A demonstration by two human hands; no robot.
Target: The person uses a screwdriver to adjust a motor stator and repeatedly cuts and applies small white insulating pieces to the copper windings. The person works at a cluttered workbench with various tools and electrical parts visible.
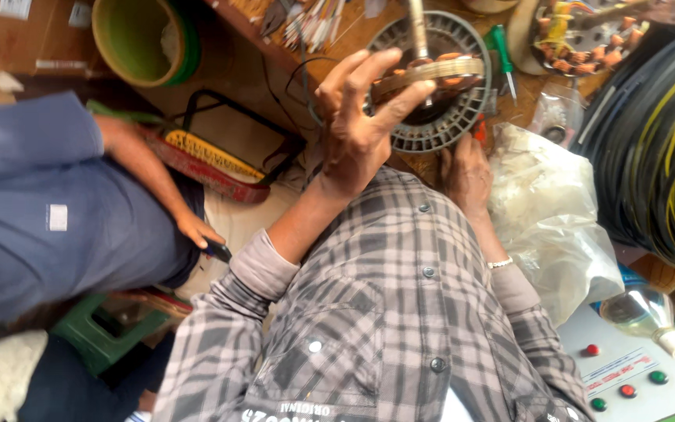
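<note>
Cluttered with tools and motor parts, a wooden desk (pixel 369 31) fills the upper part of the head view. On it lies a round grey slotted disc (pixel 441 125), apparently a fan motor housing, with a metal shaft (pixel 418 27) rising from its middle. Above the disc, a ring of copper-coloured windings (pixel 431 72) is held by the left hand (pixel 357 129), whose fingers (pixel 353 70) are spread and pressed against the ring's near edge, thumb below; the hand is clamped on the ring. The right hand (pixel 466 176) rests flat at the desk's edge just beside the disc, fingers together, gripping nothing that can be seen.

1 green screwdriver (pixel 503 48) lies near the disc, a second wound stator (pixel 580 39) sits well apart at the upper right, and a crumpled plastic bag (pixel 544 211) lies next to the right hand. Another person in a blue shirt (pixel 41 211) sits at the left, a hand (pixel 197 228) on a dark object.

Judged from this, the step in hand is the seating or lifting of the winding ring on the shaft. The next move calls for the ring to be kept level and for the disc to be steadied.
</note>
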